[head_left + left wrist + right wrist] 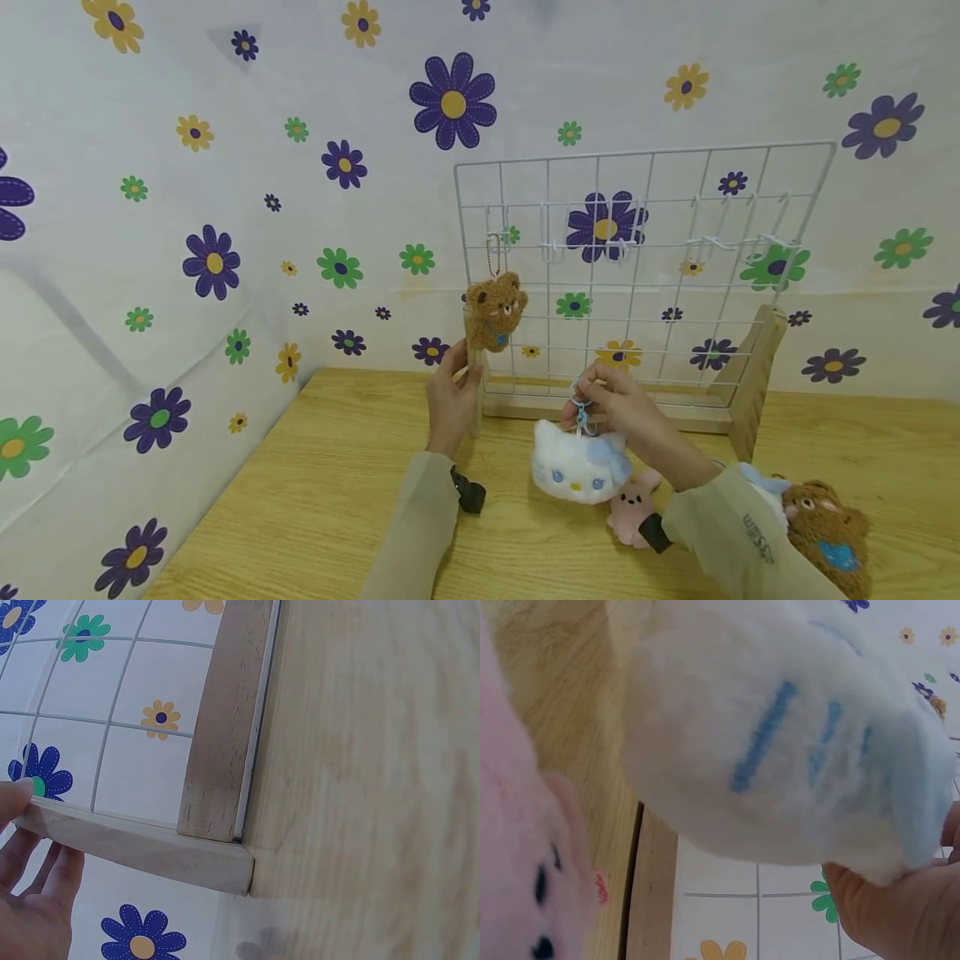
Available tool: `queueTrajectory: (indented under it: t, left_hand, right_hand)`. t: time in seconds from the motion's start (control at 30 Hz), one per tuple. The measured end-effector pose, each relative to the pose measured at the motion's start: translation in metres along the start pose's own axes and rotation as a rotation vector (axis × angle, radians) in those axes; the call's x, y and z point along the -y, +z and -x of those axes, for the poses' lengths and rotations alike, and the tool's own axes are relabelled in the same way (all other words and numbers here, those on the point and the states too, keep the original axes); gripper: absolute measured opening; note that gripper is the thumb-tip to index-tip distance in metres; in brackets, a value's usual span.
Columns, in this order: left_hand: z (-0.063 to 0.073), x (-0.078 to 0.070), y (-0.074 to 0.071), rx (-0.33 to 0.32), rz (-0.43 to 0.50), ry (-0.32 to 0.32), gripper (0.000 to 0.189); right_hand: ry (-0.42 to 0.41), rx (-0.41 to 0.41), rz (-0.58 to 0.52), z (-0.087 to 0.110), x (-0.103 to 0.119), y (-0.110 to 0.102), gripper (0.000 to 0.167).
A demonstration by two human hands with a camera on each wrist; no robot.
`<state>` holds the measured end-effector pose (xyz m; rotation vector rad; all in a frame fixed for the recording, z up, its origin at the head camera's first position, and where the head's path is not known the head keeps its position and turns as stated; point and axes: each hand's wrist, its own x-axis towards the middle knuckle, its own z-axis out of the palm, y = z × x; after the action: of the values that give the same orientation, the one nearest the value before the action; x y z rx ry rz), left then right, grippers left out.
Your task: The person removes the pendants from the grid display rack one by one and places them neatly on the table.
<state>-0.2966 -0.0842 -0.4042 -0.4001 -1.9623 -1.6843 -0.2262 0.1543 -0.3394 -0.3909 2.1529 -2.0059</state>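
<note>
My right hand [622, 412] pinches the light-blue cord [581, 412] of a white cat-head plush keychain [573, 467], which hangs upright with a blue bow at one ear. In the right wrist view the plush [780, 742] fills the middle, and its whisker stripes face the camera. My left hand [452, 400] grips the wooden side post [135, 847] of the wire grid rack [637, 317], thumb on one side and fingers on the other. A brown bear keychain [497, 312] hangs by a bead chain from a hook at the rack's left end.
A pink plush [633, 507] lies on the wooden table [322, 517] beneath my right wrist. Another brown bear plush [828, 533] and a partly hidden white-and-blue plush [765, 487] lie at the right. Several white hooks [708, 242] stick out from the grid.
</note>
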Motion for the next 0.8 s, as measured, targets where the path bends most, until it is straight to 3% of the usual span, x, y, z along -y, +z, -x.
queueTrajectory:
  t: [0.53,0.8]
  left_hand:
    - [0.000,-0.001,-0.001,-0.007,-0.007,-0.019,0.043]
    - [0.000,-0.001,-0.001,0.002,0.001,-0.003,0.043]
  right_hand:
    - [-0.007,0.091,0.050,0.005,-0.016,0.008,0.024]
    - [0.009,0.149,0.000,0.007,-0.023,0.011,0.023]
